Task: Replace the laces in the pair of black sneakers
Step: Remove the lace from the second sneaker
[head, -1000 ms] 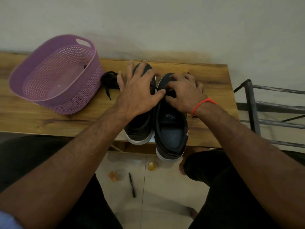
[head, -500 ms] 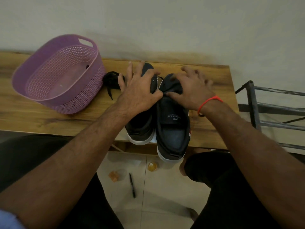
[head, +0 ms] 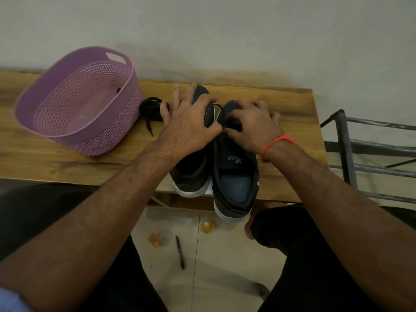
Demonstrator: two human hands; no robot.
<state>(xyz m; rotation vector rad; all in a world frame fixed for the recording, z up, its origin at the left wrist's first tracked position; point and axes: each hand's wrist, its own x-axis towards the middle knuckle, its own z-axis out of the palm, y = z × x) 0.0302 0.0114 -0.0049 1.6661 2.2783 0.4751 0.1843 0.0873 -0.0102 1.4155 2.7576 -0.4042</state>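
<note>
Since half a second back: right hand (head: 252, 124) curled tighter and drawn in over the tongue area of the right sneaker (head: 234, 172), fingers no longer spread across the toe. Left hand (head: 191, 122) much as before, fingers spread and laid flat over the upper of the left sneaker (head: 191, 174), thumb reaching across to meet the right hand. Right fingers bent down at the lace area of the right sneaker, apparently pinching something dark there; cannot tell exactly what. Both sneakers side by side and touching on the wooden bench (head: 67, 163), toes toward the wall, heels at the near edge, the right heel overhanging it. Bundled black lace (head: 149, 109) on the bench between the left sneaker and the purple perforated basket (head: 74, 140). Red thread band (head: 275, 143) on the right wrist. Metal rack (head: 346, 154) off to the right. On the floor tiles below: black pen (head: 180, 252).
</note>
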